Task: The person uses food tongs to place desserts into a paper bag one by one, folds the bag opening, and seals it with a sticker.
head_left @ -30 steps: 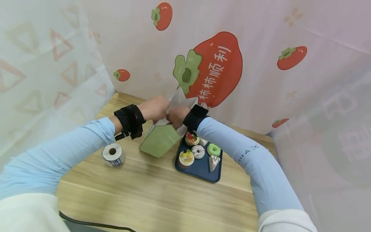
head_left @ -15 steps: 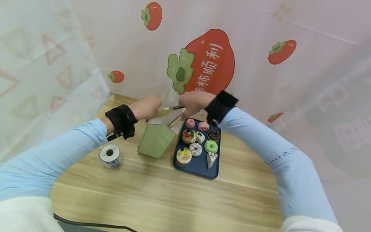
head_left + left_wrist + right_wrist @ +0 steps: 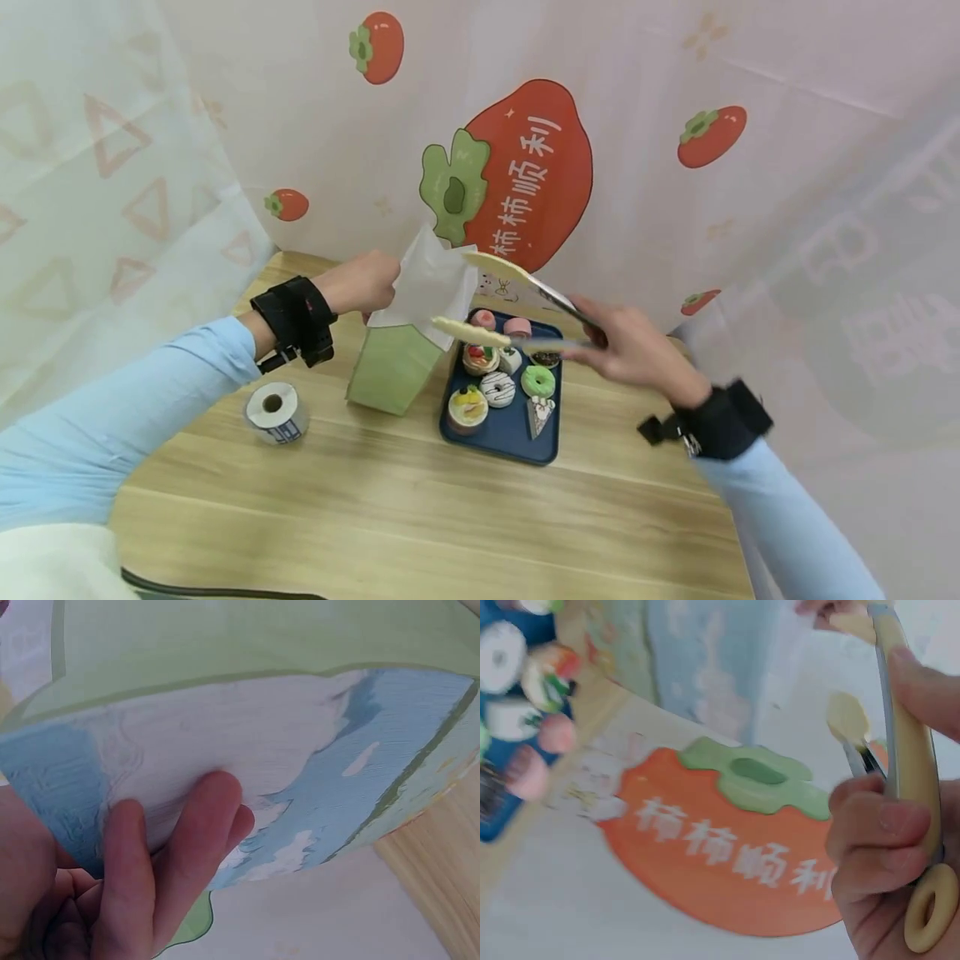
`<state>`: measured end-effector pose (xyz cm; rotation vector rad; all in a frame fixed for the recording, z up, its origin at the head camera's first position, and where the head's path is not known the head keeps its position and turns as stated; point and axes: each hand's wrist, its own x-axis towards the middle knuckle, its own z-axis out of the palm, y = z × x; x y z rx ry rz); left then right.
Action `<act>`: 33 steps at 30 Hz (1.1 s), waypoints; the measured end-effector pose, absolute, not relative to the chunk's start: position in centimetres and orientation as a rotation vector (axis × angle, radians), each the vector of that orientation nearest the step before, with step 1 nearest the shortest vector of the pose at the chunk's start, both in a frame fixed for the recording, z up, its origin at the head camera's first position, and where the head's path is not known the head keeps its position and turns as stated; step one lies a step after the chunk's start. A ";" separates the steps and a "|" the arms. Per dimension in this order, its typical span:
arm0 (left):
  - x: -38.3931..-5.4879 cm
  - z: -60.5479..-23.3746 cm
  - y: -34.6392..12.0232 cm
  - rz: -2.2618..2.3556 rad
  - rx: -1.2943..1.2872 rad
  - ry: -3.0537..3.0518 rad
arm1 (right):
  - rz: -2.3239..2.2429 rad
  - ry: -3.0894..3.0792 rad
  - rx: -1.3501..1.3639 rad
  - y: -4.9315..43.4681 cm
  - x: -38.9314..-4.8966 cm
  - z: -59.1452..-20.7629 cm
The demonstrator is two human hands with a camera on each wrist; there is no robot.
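Note:
A green paper bag (image 3: 393,367) with white lining paper (image 3: 427,283) rising from its mouth stands tilted on the table. My left hand (image 3: 363,285) grips its upper left edge. In the left wrist view, the fingers (image 3: 206,817) lie on the bag's blue and white printed side. My right hand (image 3: 633,343) holds cream-tipped food tongs (image 3: 472,332) by the handles, right of the bag. The tongs are spread with nothing between their tips, and overlap the bag's paper and the tray in the head view. A ring (image 3: 931,907) shows at the handle's end.
Right of the bag, a dark blue tray (image 3: 502,443) bears several pastries, among them a green donut (image 3: 537,382), a white donut (image 3: 497,389) and a fruit tart (image 3: 468,408). A label roll (image 3: 276,414) stands left on the wooden table (image 3: 420,517). Printed curtains hang behind.
My right hand has drawn the tongs up out of the bag's mouth and away to the right, and they now stand spread. My left hand keeps its grip on the bag.

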<state>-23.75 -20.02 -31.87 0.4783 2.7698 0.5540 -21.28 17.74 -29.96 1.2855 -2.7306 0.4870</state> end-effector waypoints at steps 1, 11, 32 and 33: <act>-23.7 -31.9 -20.1 0.556 0.471 2.768 | 0.512 -2.737 1.230 18.5 -20.3 -31.1; -23.8 -31.7 -20.3 0.516 0.439 2.773 | 0.750 -2.971 0.758 21.4 -13.3 -41.8; -23.8 -32.1 -20.2 0.424 0.513 2.841 | 1.012 -3.112 0.446 19.3 -10.7 -54.8; -23.8 -32.1 -20.2 0.424 0.510 2.838 | 1.015 -3.099 0.457 19.2 -10.7 -55.1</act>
